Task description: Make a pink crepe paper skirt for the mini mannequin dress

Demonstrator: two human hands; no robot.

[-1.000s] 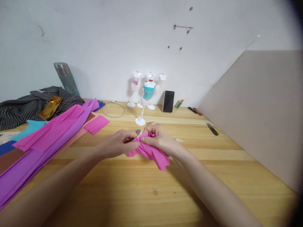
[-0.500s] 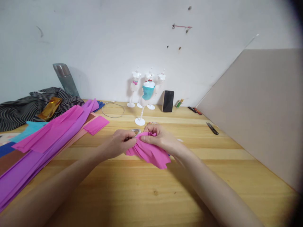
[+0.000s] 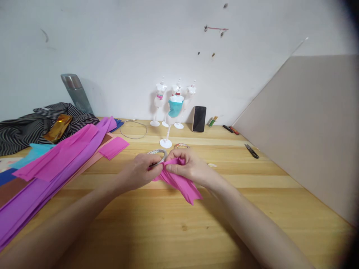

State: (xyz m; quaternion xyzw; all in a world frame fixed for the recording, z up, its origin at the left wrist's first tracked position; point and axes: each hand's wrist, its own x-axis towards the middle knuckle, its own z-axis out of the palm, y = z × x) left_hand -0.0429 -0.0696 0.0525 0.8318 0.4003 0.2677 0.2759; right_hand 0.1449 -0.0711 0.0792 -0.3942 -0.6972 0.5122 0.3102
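Both hands meet over the middle of the table around a gathered piece of pink crepe paper (image 3: 182,185). My left hand (image 3: 144,170) is closed, with thumb and forefinger pinching the paper's left end. My right hand (image 3: 186,166) grips the bunched upper part between thumb and fingers, and the loose pleated end hangs below it. Just behind my left fingers is a roll of tape (image 3: 161,152), partly hidden by them; whether they touch it I cannot tell. A small mannequin (image 3: 176,108) wrapped in turquoise paper stands beyond my hands.
More small white mannequins (image 3: 160,89) stand by the wall beside an upright phone (image 3: 199,118). Crepe paper strips (image 3: 64,160), a striped cloth (image 3: 22,129) and a tilted bottle (image 3: 77,93) occupy the left. Snips (image 3: 251,151) lie at right, a looped cable (image 3: 134,137) at back left.
The pink paper is gathered more narrowly, its loose end hanging slightly lower. More of the tape roll shows behind my left fingers. Both hands stay in nearly the same place.
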